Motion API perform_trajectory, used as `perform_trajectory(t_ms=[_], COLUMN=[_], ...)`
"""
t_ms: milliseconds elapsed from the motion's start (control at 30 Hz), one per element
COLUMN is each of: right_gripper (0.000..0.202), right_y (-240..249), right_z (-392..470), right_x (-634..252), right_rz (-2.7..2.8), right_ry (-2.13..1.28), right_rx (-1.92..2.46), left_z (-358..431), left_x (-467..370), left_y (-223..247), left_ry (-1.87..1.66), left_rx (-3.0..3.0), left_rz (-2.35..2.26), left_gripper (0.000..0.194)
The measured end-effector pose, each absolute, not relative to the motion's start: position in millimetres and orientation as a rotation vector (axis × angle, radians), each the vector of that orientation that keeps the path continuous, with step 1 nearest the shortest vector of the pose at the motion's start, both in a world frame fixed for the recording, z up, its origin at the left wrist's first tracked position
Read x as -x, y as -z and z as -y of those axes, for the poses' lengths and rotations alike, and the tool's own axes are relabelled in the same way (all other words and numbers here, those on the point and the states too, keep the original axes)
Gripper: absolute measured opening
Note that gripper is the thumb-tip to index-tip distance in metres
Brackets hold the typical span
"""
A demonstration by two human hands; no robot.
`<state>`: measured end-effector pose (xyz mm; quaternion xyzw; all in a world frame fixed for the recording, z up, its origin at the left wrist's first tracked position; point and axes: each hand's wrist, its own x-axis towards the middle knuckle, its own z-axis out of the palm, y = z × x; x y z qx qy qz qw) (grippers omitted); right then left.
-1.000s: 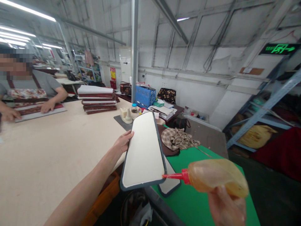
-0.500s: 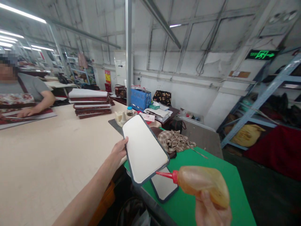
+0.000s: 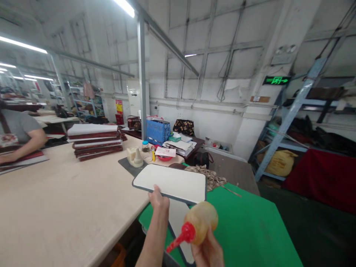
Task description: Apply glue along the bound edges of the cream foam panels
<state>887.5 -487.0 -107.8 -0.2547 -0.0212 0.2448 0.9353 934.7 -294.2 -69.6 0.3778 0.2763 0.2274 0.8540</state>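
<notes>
My left hand (image 3: 159, 200) grips the near edge of a white panel with a dark border and rounded corners (image 3: 174, 181), thumb on its upper face. The panel is held sideways over the meeting of the beige table and the green surface. In my right hand (image 3: 208, 249) is a squeeze bottle (image 3: 204, 220) of yellowish glue-like liquid. Its red nozzle points down and to the left, apart from the held panel. A second dark-edged white panel (image 3: 178, 215) lies on the green surface below, partly hidden by my left arm and the bottle.
The beige table (image 3: 69, 200) spans the left, with a stack of brown and white sheets (image 3: 96, 141). A blue crate (image 3: 158, 130), papers (image 3: 180, 142) and a blue-lidded jar (image 3: 145, 146) stand behind. Checked cloth (image 3: 207, 176) lies on the green surface (image 3: 250, 218). A co-worker (image 3: 22, 129) sits far left.
My left hand has turned the panel from upright and slanted to lying sideways, flatter. The bottle has moved left, and its nozzle has swung away from the panel's edge toward me. My view has shifted.
</notes>
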Motion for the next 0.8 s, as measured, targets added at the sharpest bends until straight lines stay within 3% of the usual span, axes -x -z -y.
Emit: perform_trajectory(t_ms=[167,300,400,467,633,700,800], right_gripper=[0.030,0.032,0.032,0.033,0.037,0.035,0.037], right_y=[90.9,79.1,77.4,80.2,94.0,95.8,89.8], right_z=[485.5,510.2,528.0,536.3,541.9,540.1,536.9], right_x=[-900.6,-918.1,-928.1,-930.9,-922.2,-916.0,-909.1], right_rz=[0.020,-0.037,-0.049,-0.046,0.003,-0.005,-0.016], right_ry=[-0.394,-0.304,-0.282,-0.300,-0.406,-0.437,-0.493], right_rx=[0.476,0.490,0.511,0.538,0.599,0.593,0.595], left_z=[349.7,359.9,343.3,327.8,312.6,315.4,316.1], left_x=[-926.7,-885.7,-849.5,-838.0,-878.4,-907.6,-941.4], left_y=[70.0,82.3,86.6,72.8,-7.5,-31.0,-41.5], left_ry=[-0.635,-0.371,-0.074,-0.065,-0.524,-0.556,-0.421], left_rx=[-0.588,-0.552,-0.788,-1.019,-1.530,-1.731,-2.058], left_rz=[-0.654,-0.406,-0.254,-0.286,-0.190,-0.002,0.128], left_gripper=[0.038,0.027,0.034,0.031,0.036,0.048,0.044])
